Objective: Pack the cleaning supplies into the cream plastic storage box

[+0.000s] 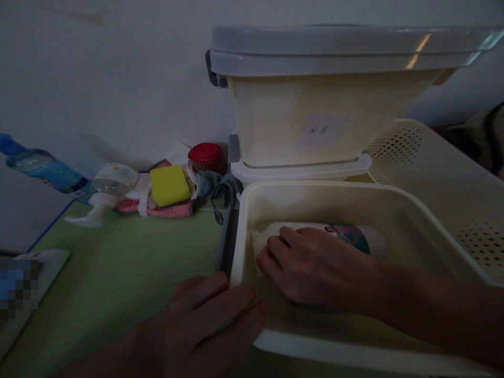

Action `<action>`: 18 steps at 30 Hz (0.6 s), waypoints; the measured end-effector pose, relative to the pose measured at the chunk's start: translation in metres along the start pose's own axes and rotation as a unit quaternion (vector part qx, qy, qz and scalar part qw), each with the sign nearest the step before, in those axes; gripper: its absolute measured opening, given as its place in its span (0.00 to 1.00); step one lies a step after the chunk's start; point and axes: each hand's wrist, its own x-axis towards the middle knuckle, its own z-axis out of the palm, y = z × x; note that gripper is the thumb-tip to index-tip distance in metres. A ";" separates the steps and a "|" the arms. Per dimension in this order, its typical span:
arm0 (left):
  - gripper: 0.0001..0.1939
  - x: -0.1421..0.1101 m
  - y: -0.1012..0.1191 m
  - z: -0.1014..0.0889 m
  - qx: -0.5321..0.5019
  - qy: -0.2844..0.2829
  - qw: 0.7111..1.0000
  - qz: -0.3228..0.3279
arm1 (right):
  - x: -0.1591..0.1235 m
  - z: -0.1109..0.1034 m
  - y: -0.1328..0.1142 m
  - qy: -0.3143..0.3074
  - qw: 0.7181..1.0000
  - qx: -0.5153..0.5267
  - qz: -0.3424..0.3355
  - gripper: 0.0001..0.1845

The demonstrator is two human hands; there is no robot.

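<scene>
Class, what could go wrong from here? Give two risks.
The right hand is at a white printed item inside the open bin; raised quickly, it might bump the lidded bin behind.
The left hand is at the open bin's near left corner; leaning there could shift it.

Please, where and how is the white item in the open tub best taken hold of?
Probably around its middle, from above. The white item lies lengthwise from left to right, its top rounded, and the walls of the tub rise around it, likely hindering a side approach. The right grip is over its left part.
</scene>
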 end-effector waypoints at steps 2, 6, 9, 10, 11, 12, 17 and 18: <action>0.11 0.003 0.000 -0.002 0.007 0.000 1.000 -0.001 | 0.001 -0.001 -0.002 -0.008 1.000 0.010 -0.009 0.07; 0.13 0.008 0.001 -0.006 0.027 -0.019 0.999 -0.010 | 0.003 -0.001 -0.007 -0.026 0.998 0.046 -0.031 0.07; 0.13 0.010 0.002 -0.008 0.026 -0.018 0.999 -0.011 | 0.004 0.000 -0.009 -0.036 0.997 0.069 -0.028 0.07; 0.13 0.010 0.002 -0.009 0.027 -0.020 0.999 -0.012 | 0.004 0.000 -0.009 -0.043 0.996 0.079 -0.029 0.07; 0.13 0.010 0.001 -0.008 0.030 -0.026 0.999 -0.014 | 0.005 0.000 -0.009 -0.054 0.994 0.090 -0.032 0.07; 0.13 0.010 0.001 -0.007 0.031 -0.029 0.999 -0.014 | 0.005 0.001 -0.009 -0.067 0.992 0.102 -0.036 0.06; 0.14 0.004 -0.002 0.001 0.024 0.022 0.999 0.006 | 0.007 0.002 -0.007 -0.149 0.969 0.198 -0.020 0.04; 0.15 0.003 -0.002 0.002 0.022 0.028 0.999 0.009 | 0.007 0.003 -0.006 -0.165 0.961 0.223 -0.010 0.05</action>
